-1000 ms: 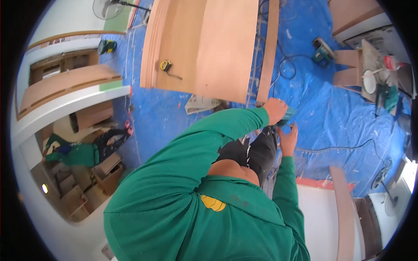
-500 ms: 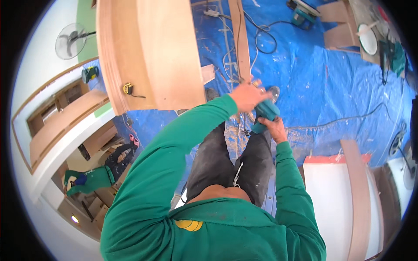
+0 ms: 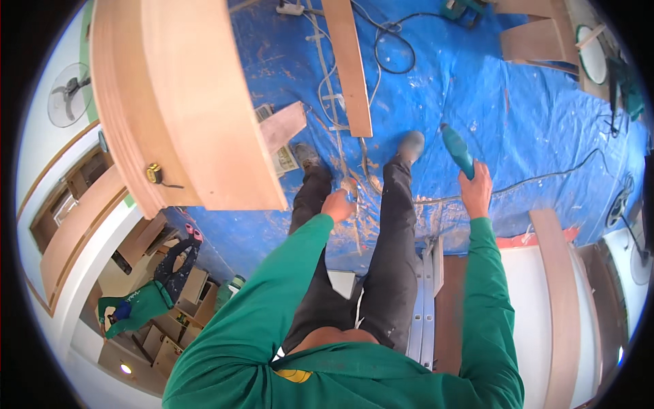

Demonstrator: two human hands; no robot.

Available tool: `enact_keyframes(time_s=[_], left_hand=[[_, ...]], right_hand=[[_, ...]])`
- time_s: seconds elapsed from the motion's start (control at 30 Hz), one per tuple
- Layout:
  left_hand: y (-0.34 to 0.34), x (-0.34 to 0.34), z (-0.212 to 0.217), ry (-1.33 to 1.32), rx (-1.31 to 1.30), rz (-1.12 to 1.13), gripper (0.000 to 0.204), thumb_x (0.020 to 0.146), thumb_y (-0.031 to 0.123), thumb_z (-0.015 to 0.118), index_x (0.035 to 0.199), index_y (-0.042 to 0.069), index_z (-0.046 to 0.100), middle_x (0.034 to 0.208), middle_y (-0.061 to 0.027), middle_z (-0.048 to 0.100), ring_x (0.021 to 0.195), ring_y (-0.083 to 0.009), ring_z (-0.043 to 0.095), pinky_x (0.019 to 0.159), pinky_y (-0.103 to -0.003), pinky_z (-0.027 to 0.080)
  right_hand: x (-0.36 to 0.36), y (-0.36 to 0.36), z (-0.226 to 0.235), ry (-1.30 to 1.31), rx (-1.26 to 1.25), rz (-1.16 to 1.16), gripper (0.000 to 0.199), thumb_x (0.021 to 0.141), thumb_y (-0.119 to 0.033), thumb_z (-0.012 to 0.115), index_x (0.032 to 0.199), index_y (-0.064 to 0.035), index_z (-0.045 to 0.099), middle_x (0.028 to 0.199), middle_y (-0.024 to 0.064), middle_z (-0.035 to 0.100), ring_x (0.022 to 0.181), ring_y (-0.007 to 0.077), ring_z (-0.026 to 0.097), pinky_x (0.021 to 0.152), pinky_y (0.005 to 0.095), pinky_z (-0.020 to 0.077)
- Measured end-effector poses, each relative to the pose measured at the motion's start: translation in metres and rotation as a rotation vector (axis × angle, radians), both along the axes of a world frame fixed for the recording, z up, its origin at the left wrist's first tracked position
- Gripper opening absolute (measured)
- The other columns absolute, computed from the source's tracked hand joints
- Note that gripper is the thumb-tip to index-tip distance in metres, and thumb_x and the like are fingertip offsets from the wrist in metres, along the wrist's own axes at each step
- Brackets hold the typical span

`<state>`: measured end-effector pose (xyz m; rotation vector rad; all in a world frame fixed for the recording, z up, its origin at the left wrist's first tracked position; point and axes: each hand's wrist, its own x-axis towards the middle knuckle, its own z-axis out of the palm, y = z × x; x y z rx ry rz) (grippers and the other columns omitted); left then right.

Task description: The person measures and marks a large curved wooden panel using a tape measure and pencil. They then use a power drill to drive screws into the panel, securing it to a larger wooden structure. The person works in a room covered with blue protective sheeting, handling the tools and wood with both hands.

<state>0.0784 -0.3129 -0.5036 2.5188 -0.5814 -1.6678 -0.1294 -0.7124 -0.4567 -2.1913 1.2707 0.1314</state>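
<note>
My right hand (image 3: pixel 475 189) is closed round the end of a teal handheld power tool (image 3: pixel 457 150), held out to the right of my legs above the blue sheet. The tool's narrow dark tip points away from me. Between my knees, low in front of my left thigh, is my left hand (image 3: pixel 338 206). Its fingers are curled in, and what they hold, if anything, is hidden. A long wooden panel (image 3: pixel 197 102) lies beyond it at left, with a yellow and black tape measure (image 3: pixel 155 172) on top.
A blue sheet (image 3: pixel 463 102) covers the floor. A narrow board (image 3: pixel 349 68), a cable (image 3: pixel 507 191) and a short wood piece (image 3: pixel 283 128) lie around my feet. At lower right leans a curved board (image 3: pixel 557 307). A co-worker (image 3: pixel 139 307) in green is at lower left.
My hands have moved apart: the right swung outward with the power tool, while the left left the tool and dropped toward my left thigh. The view has shifted.
</note>
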Motion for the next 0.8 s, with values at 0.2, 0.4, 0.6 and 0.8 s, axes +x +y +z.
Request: enact_keyframes(time_s=[0.2,0.4,0.6,0.8], left_hand=[[-0.060,0.024,-0.158,-0.150,0.065,0.454,0.078,0.075,0.042,0.095,0.128,-0.006,0.066,0.125,-0.0288,0.074,0.117,-0.0470,0.072,0.101,-0.049,0.055],[-0.130,0.084,-0.263,-0.351,-0.141,0.631,0.109,0.068,0.043,0.102,0.142,-0.016,0.048,0.140,-0.0352,0.061,0.131,-0.0439,0.062,0.113,-0.047,0.049],[-0.157,0.094,-0.320,-0.477,-0.270,0.543,0.113,0.068,0.046,0.102,0.144,-0.015,0.045,0.138,-0.0334,0.061,0.125,-0.0450,0.064,0.112,-0.048,0.050],[-0.173,0.067,-0.279,-0.503,-0.109,0.625,0.105,0.069,0.042,0.100,0.141,-0.013,0.047,0.128,-0.0290,0.065,0.121,-0.0448,0.064,0.109,-0.049,0.052]], right_hand=[[0.019,-0.024,-0.106,0.060,-0.094,0.076,0.047,0.092,-0.014,0.072,0.136,0.0015,0.063,0.124,0.0227,0.065,0.112,0.0455,0.066,0.091,0.0541,0.0544],[0.050,-0.012,-0.099,0.033,0.335,-0.437,0.035,0.095,-0.021,0.076,0.120,0.0019,0.072,0.095,0.0158,0.069,0.082,0.0274,0.065,0.079,0.0425,0.0527],[-0.013,0.076,0.012,-0.212,0.397,-0.860,0.031,0.093,-0.013,0.073,0.118,0.0050,0.072,0.099,0.0072,0.074,0.087,0.0148,0.067,0.080,0.0331,0.0542],[0.008,0.081,0.047,-0.189,0.729,-1.034,0.029,0.089,-0.009,0.074,0.115,0.0051,0.073,0.098,0.0076,0.074,0.084,0.0149,0.068,0.077,0.0301,0.0536]])
